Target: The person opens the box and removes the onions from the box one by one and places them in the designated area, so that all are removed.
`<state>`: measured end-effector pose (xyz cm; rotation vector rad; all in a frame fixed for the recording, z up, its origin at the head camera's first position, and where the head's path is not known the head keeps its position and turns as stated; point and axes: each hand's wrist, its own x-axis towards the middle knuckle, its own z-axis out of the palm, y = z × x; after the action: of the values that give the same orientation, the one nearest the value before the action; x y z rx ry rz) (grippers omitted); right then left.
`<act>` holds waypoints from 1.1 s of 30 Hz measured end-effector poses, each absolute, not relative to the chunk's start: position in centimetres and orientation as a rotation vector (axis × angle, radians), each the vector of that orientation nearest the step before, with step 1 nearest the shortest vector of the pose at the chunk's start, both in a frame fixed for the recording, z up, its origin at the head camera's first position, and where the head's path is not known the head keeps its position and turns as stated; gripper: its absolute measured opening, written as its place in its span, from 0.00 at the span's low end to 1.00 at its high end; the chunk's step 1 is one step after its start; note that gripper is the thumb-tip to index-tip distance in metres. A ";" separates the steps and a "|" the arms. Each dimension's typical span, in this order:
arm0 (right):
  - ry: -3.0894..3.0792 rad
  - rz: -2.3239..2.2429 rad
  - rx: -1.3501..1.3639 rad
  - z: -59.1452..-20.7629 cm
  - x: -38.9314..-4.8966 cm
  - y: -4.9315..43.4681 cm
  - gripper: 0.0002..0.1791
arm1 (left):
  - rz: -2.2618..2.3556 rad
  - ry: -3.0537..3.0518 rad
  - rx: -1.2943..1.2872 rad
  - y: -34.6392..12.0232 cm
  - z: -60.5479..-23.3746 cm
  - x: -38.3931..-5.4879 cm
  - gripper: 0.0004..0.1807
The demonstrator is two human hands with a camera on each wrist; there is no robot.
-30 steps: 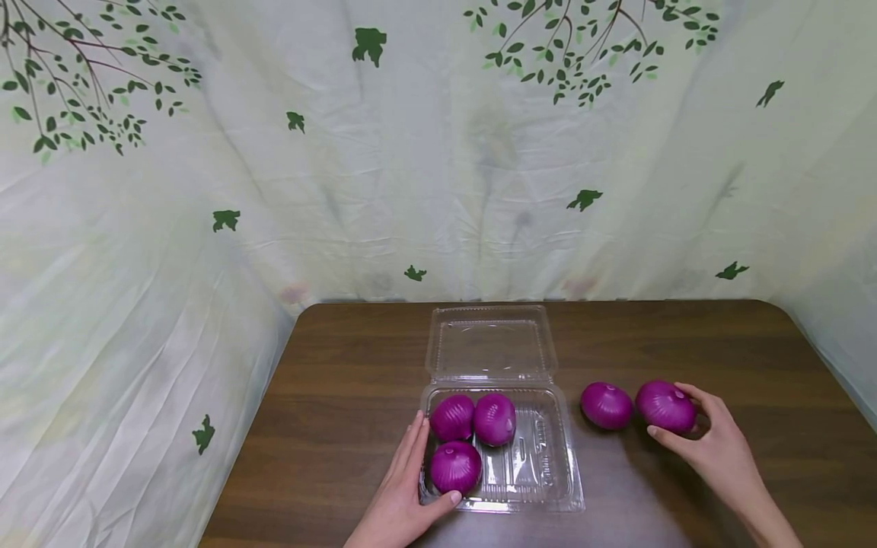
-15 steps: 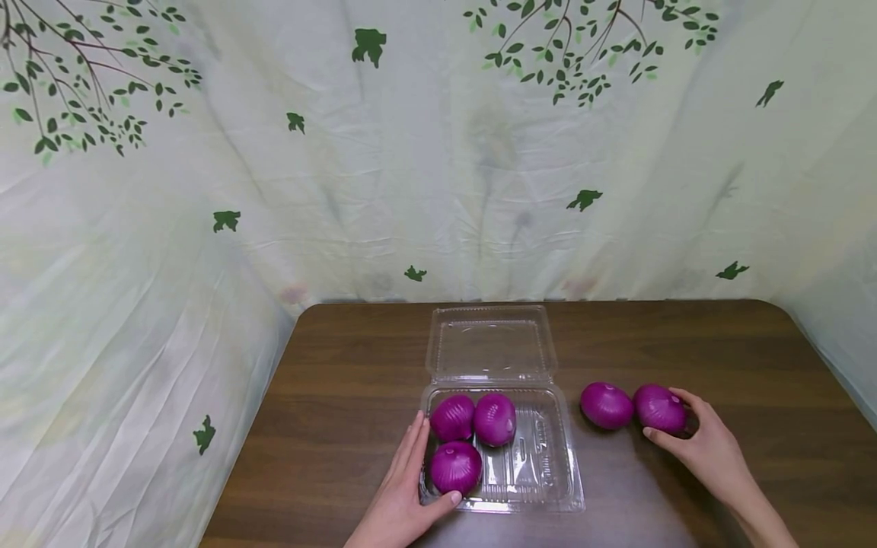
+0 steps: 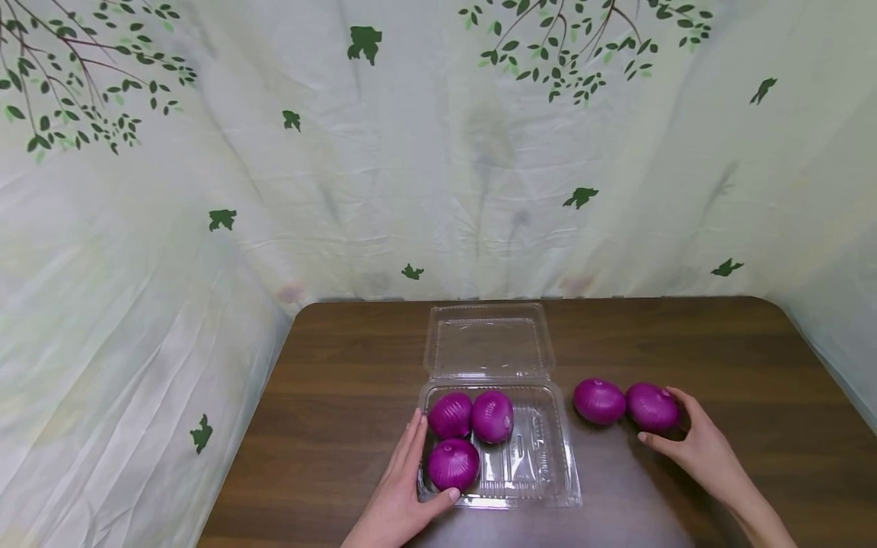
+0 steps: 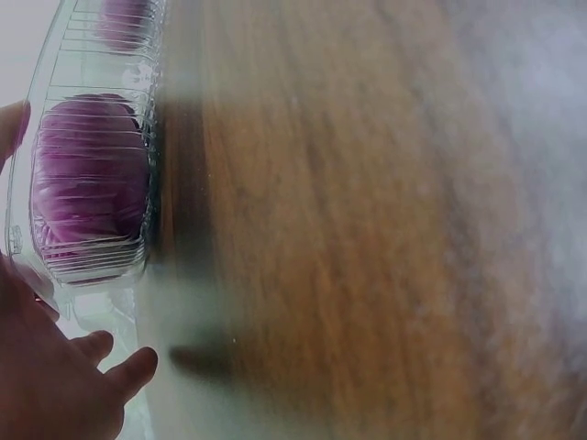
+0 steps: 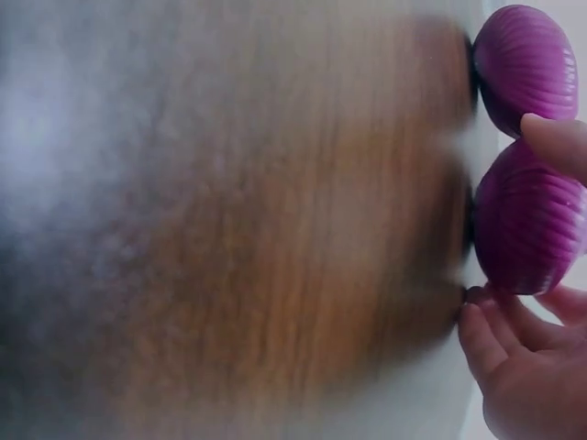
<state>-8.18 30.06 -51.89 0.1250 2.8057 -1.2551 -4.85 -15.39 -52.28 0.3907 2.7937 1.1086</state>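
Note:
A clear hinged plastic container (image 3: 528,495) lies with its lid back, three red onions (image 3: 454,465) grouped in its left half. My left hand (image 3: 399,485) lies along its left wall, fingers straight and thumb at the front rim. Through the clear wall, the left wrist view shows an onion (image 4: 92,179). Right of the container, two more red onions sit side by side on the table. My right hand (image 3: 706,449) grips the right-hand one (image 3: 652,407), thumb at the front and fingers round its far side. The other onion (image 3: 599,402) is right against it.
The container's clear lid (image 3: 489,342) lies toward the table's far edge. The brown wood-grain table (image 3: 342,396) backs onto a pale curtain (image 3: 425,152) printed with leaves and branches. The curtain also hangs along both sides.
The right hand has moved slightly left with its onion, which has come up against the neighbouring onion; that one has shifted a little left too. The left hand stays at the container.

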 end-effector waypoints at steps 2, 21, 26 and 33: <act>2.823 -1.278 0.091 -51.9 -8.1 30.0 0.55 | 1.113 2.796 0.390 -15.4 -52.2 -4.8 0.61; 3.270 -1.272 -0.378 -49.0 -6.8 23.6 0.45 | 1.125 2.765 0.376 -15.5 -52.3 -4.8 0.61; 3.256 -1.306 -0.563 -49.1 -6.9 21.5 0.42 | 1.141 2.760 0.383 -15.5 -52.3 -4.8 0.61; 3.163 -1.342 -0.703 -49.4 -6.8 18.7 0.39 | 1.136 2.769 0.383 -15.5 -52.5 -4.9 0.61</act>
<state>-6.78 18.73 -49.36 -0.7027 3.1632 -1.3423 -4.87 -15.46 -52.46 0.3827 2.7689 1.1357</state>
